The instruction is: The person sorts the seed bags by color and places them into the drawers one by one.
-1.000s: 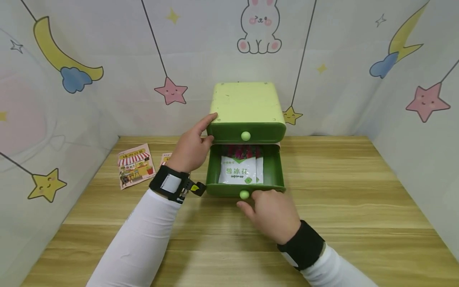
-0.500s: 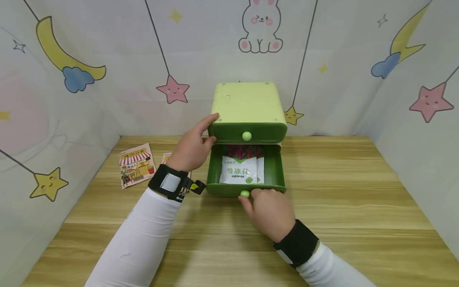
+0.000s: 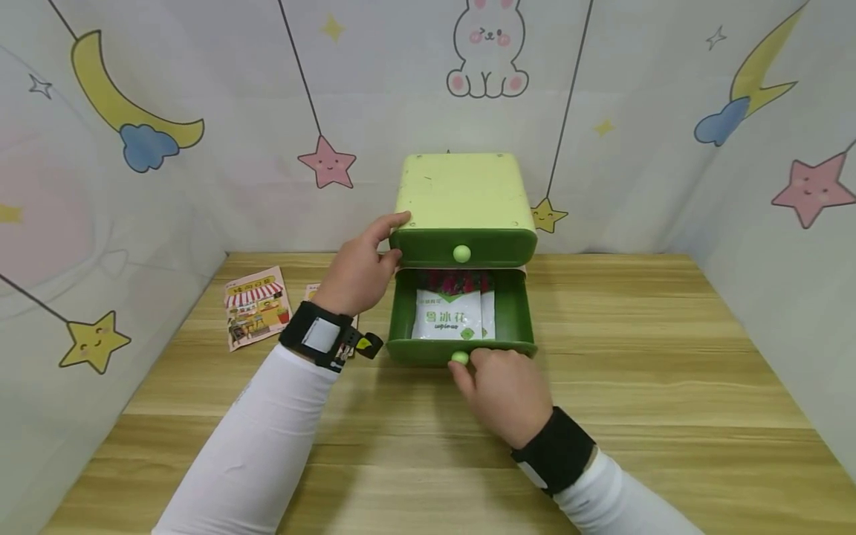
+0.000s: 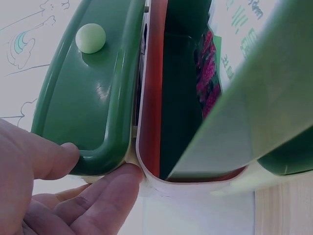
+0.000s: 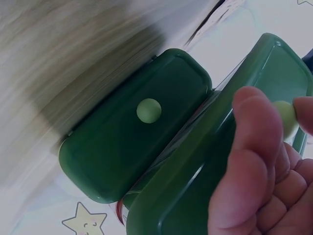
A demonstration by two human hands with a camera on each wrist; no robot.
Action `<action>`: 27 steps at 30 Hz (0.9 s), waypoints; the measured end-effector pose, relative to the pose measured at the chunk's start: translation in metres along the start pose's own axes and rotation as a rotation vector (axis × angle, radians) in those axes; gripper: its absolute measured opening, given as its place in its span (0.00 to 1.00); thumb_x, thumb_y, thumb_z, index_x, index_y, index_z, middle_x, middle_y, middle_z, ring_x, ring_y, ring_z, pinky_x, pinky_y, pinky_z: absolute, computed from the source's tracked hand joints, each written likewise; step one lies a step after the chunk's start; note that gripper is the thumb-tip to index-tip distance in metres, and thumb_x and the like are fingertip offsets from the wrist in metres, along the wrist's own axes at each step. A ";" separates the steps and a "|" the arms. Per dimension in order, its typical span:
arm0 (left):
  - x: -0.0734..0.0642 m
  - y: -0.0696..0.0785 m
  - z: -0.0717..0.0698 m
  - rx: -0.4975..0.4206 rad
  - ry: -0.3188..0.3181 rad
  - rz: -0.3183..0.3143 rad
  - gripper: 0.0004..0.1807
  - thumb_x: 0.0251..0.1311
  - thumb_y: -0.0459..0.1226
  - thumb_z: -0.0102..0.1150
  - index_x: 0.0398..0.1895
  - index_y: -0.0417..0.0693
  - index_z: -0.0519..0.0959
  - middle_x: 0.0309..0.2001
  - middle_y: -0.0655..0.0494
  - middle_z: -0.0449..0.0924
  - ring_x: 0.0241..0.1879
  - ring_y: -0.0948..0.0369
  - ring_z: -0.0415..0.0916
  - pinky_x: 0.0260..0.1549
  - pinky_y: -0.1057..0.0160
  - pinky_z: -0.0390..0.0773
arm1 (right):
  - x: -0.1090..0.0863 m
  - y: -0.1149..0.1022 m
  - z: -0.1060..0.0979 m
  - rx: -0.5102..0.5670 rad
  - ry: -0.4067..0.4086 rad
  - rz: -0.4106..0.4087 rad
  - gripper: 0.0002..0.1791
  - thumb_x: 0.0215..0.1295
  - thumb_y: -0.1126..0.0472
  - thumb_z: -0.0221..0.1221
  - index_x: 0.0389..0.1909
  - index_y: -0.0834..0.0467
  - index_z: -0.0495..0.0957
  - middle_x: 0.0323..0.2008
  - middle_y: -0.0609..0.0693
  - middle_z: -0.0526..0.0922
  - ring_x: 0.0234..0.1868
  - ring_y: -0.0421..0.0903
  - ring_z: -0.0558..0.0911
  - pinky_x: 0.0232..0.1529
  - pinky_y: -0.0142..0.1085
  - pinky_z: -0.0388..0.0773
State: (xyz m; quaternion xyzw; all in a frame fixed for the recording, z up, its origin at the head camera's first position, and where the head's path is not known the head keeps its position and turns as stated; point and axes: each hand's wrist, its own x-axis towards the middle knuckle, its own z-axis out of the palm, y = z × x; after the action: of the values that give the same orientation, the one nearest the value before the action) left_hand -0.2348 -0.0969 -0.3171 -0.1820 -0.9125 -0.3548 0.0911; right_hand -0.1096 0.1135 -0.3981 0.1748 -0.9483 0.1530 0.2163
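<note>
A small drawer cabinet [image 3: 464,189] with a pale yellow-green top and dark green drawers stands at the back of the table. My left hand [image 3: 357,275] grips its front left corner, thumb on the upper drawer front [image 4: 73,112], fingers along the side. The drawer [image 3: 511,312] below is pulled out. White packets [image 3: 446,319] with green print and pink flower pictures lie in it. My right hand [image 3: 511,390] pinches this drawer's round light green knob [image 3: 459,358] between thumb and bent index finger. In the right wrist view, another closed drawer [image 5: 112,152] shows underneath.
Left of the cabinet, a pink packet [image 3: 257,308] with a striped-awning shop picture lies on the wooden table [image 3: 635,386]. A second similar packet [image 3: 311,291] is mostly hidden behind my left wrist. A printed curtain [image 3: 394,96] hangs close behind the cabinet.
The pulled-out drawer has slid slightly inward, with my right hand moving along at its knob. My right thumb has come up against the knob. My left hand keeps its place on the cabinet.
</note>
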 end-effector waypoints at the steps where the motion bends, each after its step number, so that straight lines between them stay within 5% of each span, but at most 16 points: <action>1: 0.000 0.000 0.000 -0.003 -0.001 -0.003 0.29 0.69 0.38 0.49 0.67 0.79 0.58 0.63 0.54 0.67 0.19 0.63 0.72 0.10 0.62 0.68 | 0.000 0.000 0.000 0.001 0.000 0.001 0.23 0.64 0.46 0.55 0.10 0.48 0.64 0.08 0.41 0.62 0.09 0.42 0.65 0.08 0.38 0.61; 27: 0.001 -0.002 0.004 0.012 0.021 -0.004 0.29 0.68 0.38 0.49 0.66 0.79 0.58 0.63 0.54 0.66 0.12 0.59 0.66 0.10 0.62 0.68 | 0.003 0.005 0.002 0.032 0.040 -0.008 0.24 0.64 0.47 0.56 0.10 0.48 0.62 0.07 0.41 0.61 0.09 0.39 0.62 0.07 0.35 0.57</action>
State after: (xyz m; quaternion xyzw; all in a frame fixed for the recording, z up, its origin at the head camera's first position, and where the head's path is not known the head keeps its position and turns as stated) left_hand -0.2364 -0.0957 -0.3210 -0.1757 -0.9141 -0.3514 0.1009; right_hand -0.1150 0.1163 -0.3997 0.1788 -0.9405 0.1707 0.2330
